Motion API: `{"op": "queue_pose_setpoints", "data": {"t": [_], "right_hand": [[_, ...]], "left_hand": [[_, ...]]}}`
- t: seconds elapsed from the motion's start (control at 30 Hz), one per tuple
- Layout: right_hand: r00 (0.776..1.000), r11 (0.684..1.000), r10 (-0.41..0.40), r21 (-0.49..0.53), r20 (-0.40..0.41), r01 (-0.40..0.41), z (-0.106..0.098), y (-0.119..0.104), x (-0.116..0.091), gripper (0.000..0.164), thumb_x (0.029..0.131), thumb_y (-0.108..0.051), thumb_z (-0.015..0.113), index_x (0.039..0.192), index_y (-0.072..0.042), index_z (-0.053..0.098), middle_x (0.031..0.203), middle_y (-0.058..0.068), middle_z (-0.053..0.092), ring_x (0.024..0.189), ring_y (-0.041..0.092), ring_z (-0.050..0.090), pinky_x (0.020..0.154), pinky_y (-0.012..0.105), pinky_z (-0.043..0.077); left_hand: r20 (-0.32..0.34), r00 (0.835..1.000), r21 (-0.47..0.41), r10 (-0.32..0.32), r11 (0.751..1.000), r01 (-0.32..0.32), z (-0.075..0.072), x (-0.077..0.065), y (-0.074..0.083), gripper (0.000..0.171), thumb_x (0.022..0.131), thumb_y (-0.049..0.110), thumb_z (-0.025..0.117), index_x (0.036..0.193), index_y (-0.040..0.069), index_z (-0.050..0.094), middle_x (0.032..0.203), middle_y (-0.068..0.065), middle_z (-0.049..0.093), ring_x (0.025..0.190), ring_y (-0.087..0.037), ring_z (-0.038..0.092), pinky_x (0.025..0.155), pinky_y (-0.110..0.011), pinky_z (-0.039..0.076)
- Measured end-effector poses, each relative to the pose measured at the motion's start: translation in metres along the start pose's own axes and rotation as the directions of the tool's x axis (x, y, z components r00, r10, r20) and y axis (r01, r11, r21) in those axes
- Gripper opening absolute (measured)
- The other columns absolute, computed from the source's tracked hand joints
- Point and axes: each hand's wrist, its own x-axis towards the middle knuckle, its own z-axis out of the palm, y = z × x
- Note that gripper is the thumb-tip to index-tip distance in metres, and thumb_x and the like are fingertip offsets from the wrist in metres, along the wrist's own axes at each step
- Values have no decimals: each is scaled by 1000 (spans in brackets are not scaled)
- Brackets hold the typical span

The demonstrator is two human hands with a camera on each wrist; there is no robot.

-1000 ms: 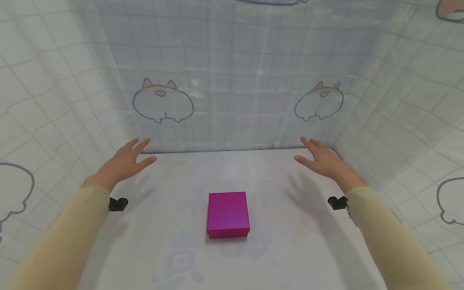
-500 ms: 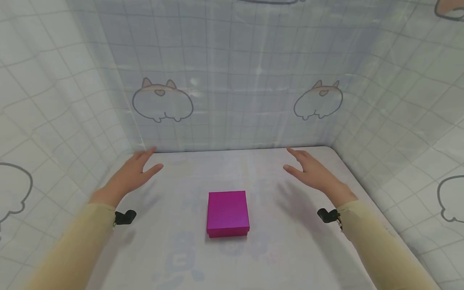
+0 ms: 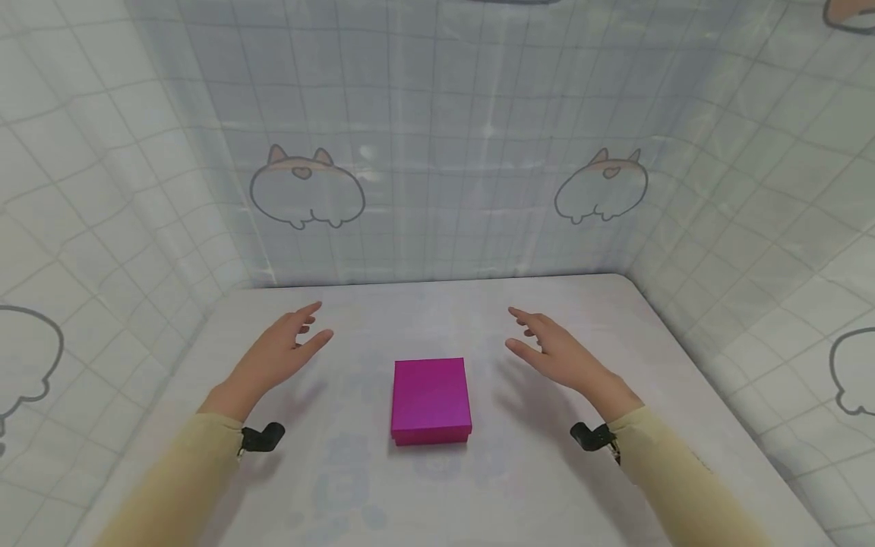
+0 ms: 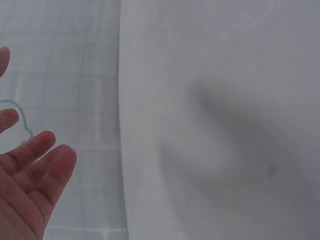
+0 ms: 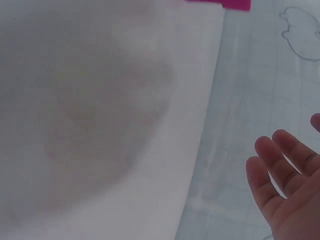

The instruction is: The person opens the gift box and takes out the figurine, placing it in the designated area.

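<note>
A square magenta box [image 3: 431,396] with a fitted lid sits on the white table, midway between the two hands. To its left, my left hand [image 3: 276,353] hovers above the table with fingers spread and slightly bent, holding nothing. My right hand [image 3: 560,353] mirrors it on the other side, also apart from the box and with relaxed fingers. In the right wrist view, a corner of the magenta box [image 5: 220,4] shows at the top edge. The left wrist view shows my left fingers [image 4: 61,165] loosely bent with nothing in them.
The white table [image 3: 424,319] bears faint bluish prints and the arms' shadows. Gridded cloth [image 3: 437,152] with corgi drawings hangs behind it and along both sides. Dark wrist cameras [image 3: 263,437] sit at the cuffs of both pale yellow sleeves.
Both hands have come inward and nearer, from the far corners of the table toward the box. The box has stayed in place.
</note>
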Motion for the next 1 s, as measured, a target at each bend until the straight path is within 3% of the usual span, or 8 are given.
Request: {"op": "queue_pose_setpoints", "data": {"t": [0.27, 0.47, 0.63, 0.77, 1.0], "right_hand": [[1000, 993, 22, 120, -9, -21, 38, -12, -4, 72, 93, -65, 52, 151, -25, 40, 132, 1, 56, 112, 16, 58, 93, 42, 51], [999, 961, 52, 274, -16, -46, 58, -26, -7, 59, 95, -56, 57, 145, -27, 47, 122, -2, 62, 102, 13, 61, 84, 37, 54], [997, 927, 81, 368, 0, -75, 69, -34, -10, 55, 94, -55, 60, 142, -30, 49, 116, -5, 62, 97, 15, 62, 80, 36, 53], [992, 904, 119, 410, 33, -122, 78, -35, -13, 58, 93, -51, 64, 144, -26, 49, 116, -3, 62, 95, 14, 62, 78, 36, 52], [981, 864, 167, 464, 103, -195, 89, -36, -15, 60, 93, -48, 66, 144, -21, 49, 115, 1, 63, 93, 16, 65, 77, 36, 54]], "left_hand": [[-9, 1000, -93, -2, 996, 1, 35, -7, 18, 77, 95, 62, 52, 154, 16, 34, 134, -14, 55, 120, -32, 56, 96, -54, 48], [26, 999, -174, -36, 984, 40, 57, -17, 32, 77, 93, 64, 53, 152, 18, 36, 130, -7, 59, 117, -26, 59, 94, -51, 50], [55, 997, -257, -56, 964, 68, 69, -23, 43, 72, 93, 61, 56, 150, 21, 39, 127, -2, 59, 116, -21, 60, 91, -45, 53], [87, 993, -317, -76, 943, 100, 77, -28, 51, 71, 93, 58, 59, 150, 22, 40, 126, 0, 59, 113, -19, 61, 83, -37, 55], [141, 985, -420, -102, 895, 153, 95, -32, 64, 71, 95, 45, 64, 152, 12, 39, 126, -2, 61, 100, -14, 66, 74, -30, 57]]}}
